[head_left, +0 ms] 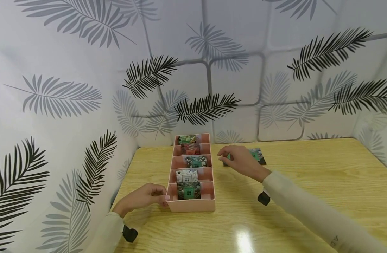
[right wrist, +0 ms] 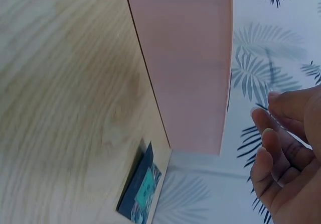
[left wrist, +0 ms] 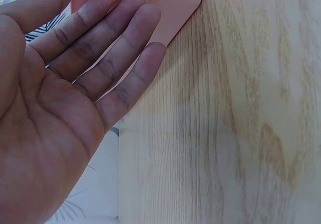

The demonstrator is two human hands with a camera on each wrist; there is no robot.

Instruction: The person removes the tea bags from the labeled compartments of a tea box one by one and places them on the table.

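Observation:
A pink divided box (head_left: pixel 193 205) stands on the table, with picture cards in its compartments. My left hand (head_left: pixel 146 197) rests at its near left corner: the thumb lies by the rim. In the left wrist view the nearly straight fingers (left wrist: pixel 133 38) touch the outer wall. To the right of the box my right hand (head_left: pixel 242 160) hovers with loosely bent fingers and holds nothing. Behind that hand, dark and green picture cards (head_left: pixel 258 156) lie on the table, partly hidden by it. The right wrist view shows a card (right wrist: pixel 145 189) beyond the box's side wall.
The wood-grain table (head_left: pixel 307 196) extends to the right and ends at a leaf-patterned covering (head_left: pixel 238 80) behind. A similar covering (head_left: pixel 54 123) rises close along the left side, beside my left arm.

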